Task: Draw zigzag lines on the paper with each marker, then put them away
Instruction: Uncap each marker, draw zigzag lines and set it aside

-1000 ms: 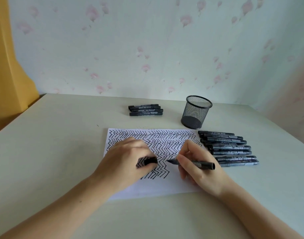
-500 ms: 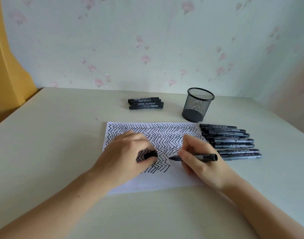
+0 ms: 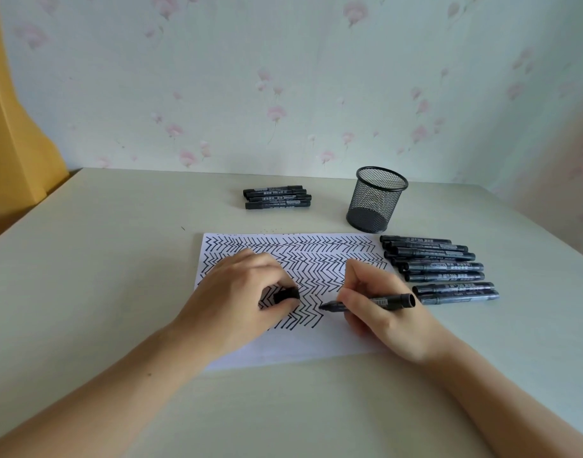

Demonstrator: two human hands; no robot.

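A white paper (image 3: 303, 345) lies on the table, its upper part filled with black zigzag lines. My right hand (image 3: 379, 309) grips an uncapped black marker (image 3: 382, 300) with its tip on the paper at the right end of the lowest zigzag row. My left hand (image 3: 237, 299) rests on the paper and pinches the marker's black cap (image 3: 286, 295). Several capped black markers (image 3: 442, 269) lie in a row right of the paper. A smaller group of black markers (image 3: 277, 197) lies at the back.
A black mesh pen cup (image 3: 376, 200) stands upright behind the paper's right corner, with nothing visible inside it. The pale table (image 3: 95, 276) meets a flowered wall at the back. A yellow curtain (image 3: 16, 133) hangs at the far left.
The view has tilted up a little, so everything sits lower in frame. Both hands keep their holds on cap and marker, with the tip near the same spot.
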